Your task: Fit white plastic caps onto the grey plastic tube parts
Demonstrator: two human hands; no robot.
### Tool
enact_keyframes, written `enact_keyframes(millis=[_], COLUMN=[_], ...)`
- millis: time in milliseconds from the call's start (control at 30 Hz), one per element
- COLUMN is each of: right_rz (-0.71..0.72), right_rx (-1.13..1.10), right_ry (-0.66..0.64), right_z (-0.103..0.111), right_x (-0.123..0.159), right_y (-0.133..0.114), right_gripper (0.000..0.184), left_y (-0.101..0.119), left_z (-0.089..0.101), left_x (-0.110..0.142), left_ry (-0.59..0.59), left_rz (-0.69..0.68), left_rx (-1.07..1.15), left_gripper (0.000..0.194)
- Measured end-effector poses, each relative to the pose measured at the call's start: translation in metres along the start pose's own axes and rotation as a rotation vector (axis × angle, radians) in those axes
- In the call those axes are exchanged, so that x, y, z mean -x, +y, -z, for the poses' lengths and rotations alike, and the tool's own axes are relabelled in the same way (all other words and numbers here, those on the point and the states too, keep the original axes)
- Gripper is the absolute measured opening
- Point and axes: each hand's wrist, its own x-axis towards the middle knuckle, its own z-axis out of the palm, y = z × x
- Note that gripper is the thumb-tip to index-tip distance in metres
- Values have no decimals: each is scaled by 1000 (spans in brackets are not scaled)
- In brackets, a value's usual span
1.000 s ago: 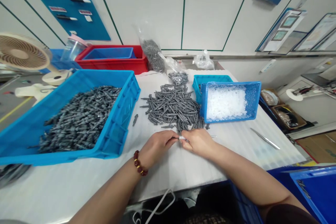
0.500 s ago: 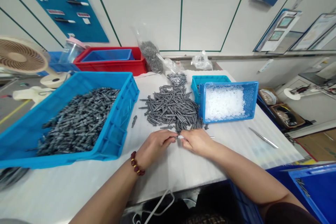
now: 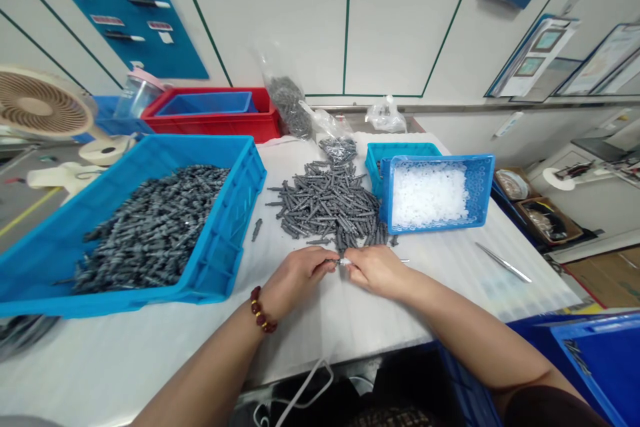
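My left hand (image 3: 306, 272) is closed in a pinch on a small dark grey part, mostly hidden by the fingertips. Against it, my right hand (image 3: 376, 269) grips a thin tool; a whitish piece (image 3: 344, 262) shows between the two hands, and a slim metal tip (image 3: 404, 260) sticks out to the right. The hands nearly meet just in front of a pile of dark grey ridged parts (image 3: 327, 203). Behind my right hand, a tilted blue bin (image 3: 475, 212) holds many small white translucent pieces.
A large blue crate (image 3: 247, 213) of grey parts stands at left. Metal tweezers (image 3: 503, 262) lie at right. Behind the pile are plastic bags (image 3: 289, 107) of parts, a teal bin (image 3: 373, 167) and a red crate (image 3: 215, 123). A fan (image 3: 43, 103) stands far left.
The view has shifted very slightly. Both hands stay together in the same place, with hardly any visible movement.
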Motion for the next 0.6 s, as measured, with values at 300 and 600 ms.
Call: enact_keyframes(millis=[300,600], right_rz=[-32,-38], right_rx=[14,51], right_ry=[-15,20], right_z=[-1,-2], right_x=[-2,-2], right_y=[-1,-2], right_gripper=[25,29], left_y=[0,1], left_z=[0,1], left_x=[0,1], left_ry=[-10,-18], left_rz=[21,19], left_rx=[36,24], left_gripper=[17,19])
